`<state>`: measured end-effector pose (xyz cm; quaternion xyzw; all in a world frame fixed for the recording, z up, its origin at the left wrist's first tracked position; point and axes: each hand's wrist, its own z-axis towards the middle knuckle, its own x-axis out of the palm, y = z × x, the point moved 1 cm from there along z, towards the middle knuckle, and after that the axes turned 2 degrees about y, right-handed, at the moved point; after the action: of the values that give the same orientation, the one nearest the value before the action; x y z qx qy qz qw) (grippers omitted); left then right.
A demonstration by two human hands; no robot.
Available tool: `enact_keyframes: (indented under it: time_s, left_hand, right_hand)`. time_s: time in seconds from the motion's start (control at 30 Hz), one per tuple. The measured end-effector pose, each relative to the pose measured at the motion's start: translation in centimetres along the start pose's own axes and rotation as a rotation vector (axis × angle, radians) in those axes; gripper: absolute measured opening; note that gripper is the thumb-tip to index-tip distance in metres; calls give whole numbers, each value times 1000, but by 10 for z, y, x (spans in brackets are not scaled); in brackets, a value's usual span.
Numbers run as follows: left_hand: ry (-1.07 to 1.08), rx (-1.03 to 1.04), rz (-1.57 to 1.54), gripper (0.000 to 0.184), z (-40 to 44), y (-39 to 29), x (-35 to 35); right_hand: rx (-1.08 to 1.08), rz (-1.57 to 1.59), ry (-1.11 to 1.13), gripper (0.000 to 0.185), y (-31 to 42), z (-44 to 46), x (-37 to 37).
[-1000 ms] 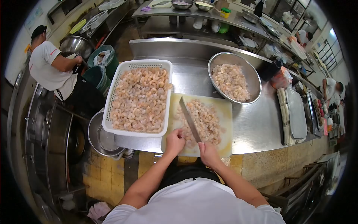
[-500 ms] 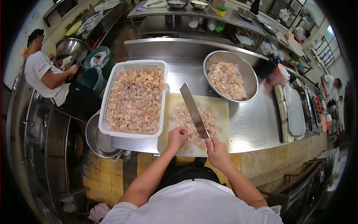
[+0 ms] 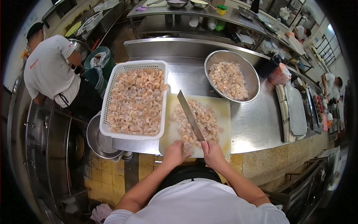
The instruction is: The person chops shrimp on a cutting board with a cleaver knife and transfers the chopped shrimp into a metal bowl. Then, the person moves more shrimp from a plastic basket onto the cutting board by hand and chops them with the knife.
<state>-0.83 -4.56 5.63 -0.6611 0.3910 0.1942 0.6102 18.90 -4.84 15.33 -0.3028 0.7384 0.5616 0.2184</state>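
Note:
My right hand (image 3: 214, 154) is wrapped round the handle of a large knife (image 3: 190, 115), whose blade slants up and left over chopped shrimp (image 3: 207, 119) on a pale cutting board (image 3: 225, 112). Near the board's front left edge, my left hand (image 3: 175, 154) is curled at some shrimp; what its fingers hold, if anything, is too small to tell. A white perforated basket (image 3: 103, 125) full of peeled shrimp (image 3: 138, 100) stands left of the board. Behind the board on the right is a steel bowl (image 3: 254, 86) with shrimp pieces (image 3: 228, 80) in it.
A person (image 3: 52, 69) stands at the left by green bins (image 3: 105, 56). A steel pot (image 3: 99, 140) sits below the basket. Trays (image 3: 295, 112) and a plastic container (image 3: 279, 75) lie at the right. Two more people (image 3: 300, 33) are at the far right.
The knife has come down onto the shrimp from its raised position. My left hand has moved down toward the board's front edge. The person at the left has turned and leaned toward the left counter.

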Motion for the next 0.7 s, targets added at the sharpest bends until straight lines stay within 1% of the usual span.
enact_keyframes:
  time_s: [0.03, 0.07, 0.13, 0.17, 0.27, 0.33, 0.43, 0.47, 0.5, 0.57, 0.7]
  left_hand:
    - [54, -31, 4, 54, 0, -8, -2]
    - [107, -60, 8, 54, 1, -12, -2]
    - [17, -22, 18, 47, 2, -7, 12]
    - [-28, -2, 23, 43, 3, -6, 17]
    - [-6, 2, -40, 34, 9, -7, 15]
    - [-71, 37, -22, 30, 17, 0, 26]
    - [-184, 108, -39, 25, 31, 6, 33]
    - [-225, 139, -52, 24, 34, 5, 32]
    - [-225, 140, -80, 22, 36, 4, 31]
    - [-231, 133, -136, 19, 36, 4, 23]
    - [-228, 158, -143, 15, 28, 0, 16]
  right_hand:
    - [-2, 13, -4, 46, 3, -2, -1]
    - [-29, -34, -16, 45, -11, 2, 10]
    - [-79, -126, -45, 43, -52, 10, 40]
    - [-70, -109, -39, 42, -52, 11, 36]
    - [-33, -55, -19, 41, -34, 11, 16]
    - [5, -25, -29, 42, -14, 3, -5]
    - [-11, -19, -48, 41, -25, 4, 2]
    - [-21, -42, -45, 41, -38, 8, 10]
    - [-33, -65, -44, 41, -58, 15, 20]
    - [-44, -74, -31, 42, -61, 22, 18]
    - [-15, -20, -10, 44, -30, 3, -10]
